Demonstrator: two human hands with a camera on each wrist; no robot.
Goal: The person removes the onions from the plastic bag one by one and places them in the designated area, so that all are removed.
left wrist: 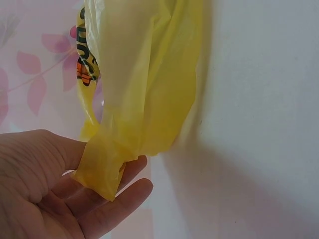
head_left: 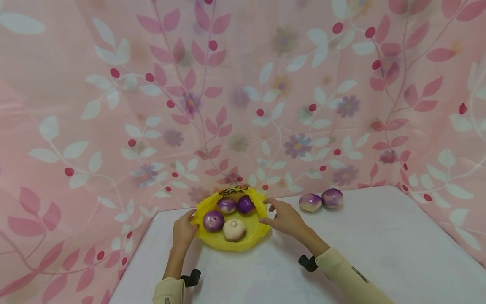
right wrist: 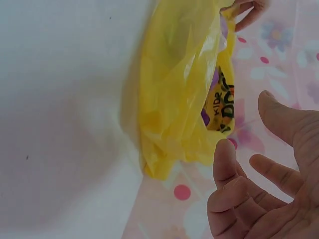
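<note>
Pink leaf-print curtain behind a white desk (head_left: 379,245), yellow bag (head_left: 218,242) spread open at the far edge.

Holding four round purple-and-white vegetables (head_left: 213,220) in the open mouth, close against the curtain. Left hand (head_left: 184,230) at the bag's left rim, with a twisted handle strip (left wrist: 102,167) lying across relaxed, nearly straight fingers, not clearly pinched. Right hand (head_left: 284,217) spread just beside the right rim, fingers apart, gripping nothing. Judged to be mid-way through opening or steadying the bag; next move likely calls for a firmer hold on one rim while the other hand goes free. Two more vegetables (head_left: 320,199) lying loose on the desk, well to the right. Nothing between them and the bag; thin plastic apt to slump shut.
</note>
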